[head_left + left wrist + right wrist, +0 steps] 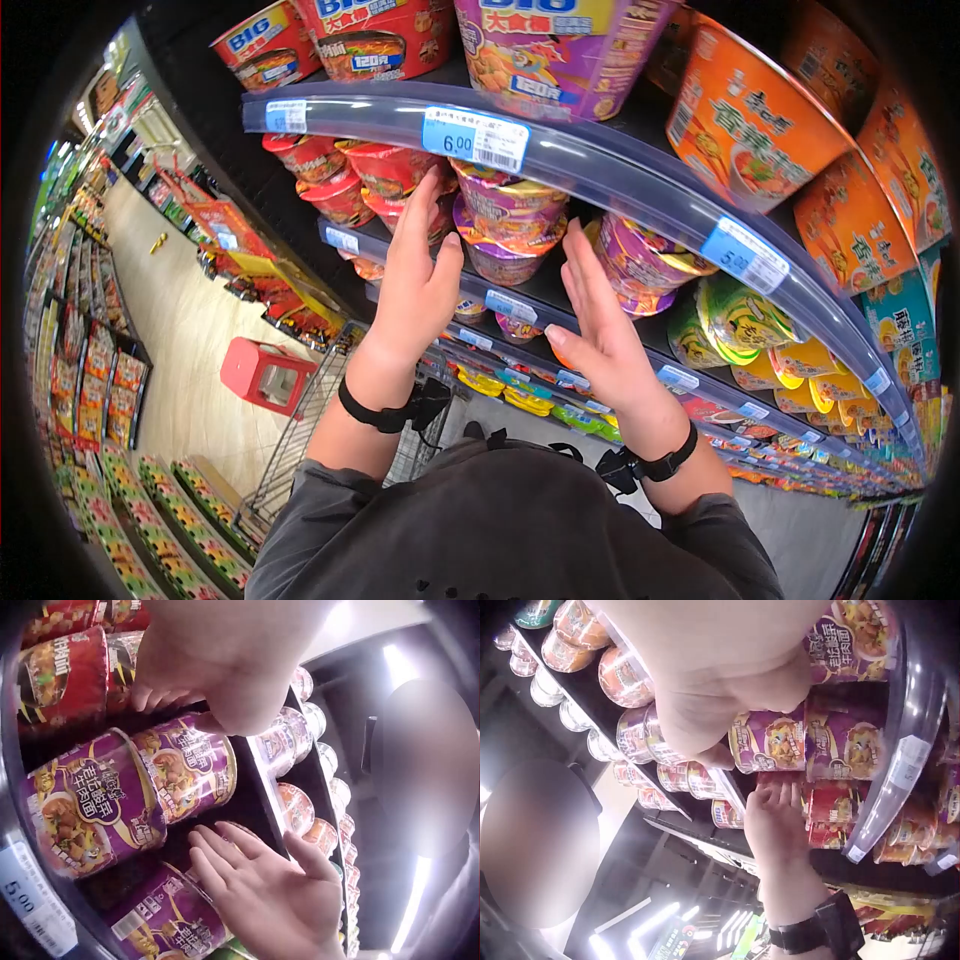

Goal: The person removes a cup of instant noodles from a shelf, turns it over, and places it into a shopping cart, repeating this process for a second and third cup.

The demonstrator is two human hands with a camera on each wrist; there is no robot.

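Two purple instant noodle cups (508,215), one on top of the other, stand on the shelf between my hands. My left hand (420,275), fingers straight and palm turned inward, is at their left side, where red noodle cups (385,172) are stacked. On the other side my right hand (603,335) reaches up with straight fingers and its thumb out, beside more purple cups (650,262). Seen from the left wrist, the right palm (274,889) faces the stack and holds nothing. In the right wrist view, the left hand (776,829) overlaps the red cups.
A clear curved shelf edge (590,165) with price labels runs above the hands. Large orange noodle bowls (750,110) stand on the upper shelf at right, green cups (740,315) lower down. A shopping cart (310,430) and a red box (265,375) are at left.
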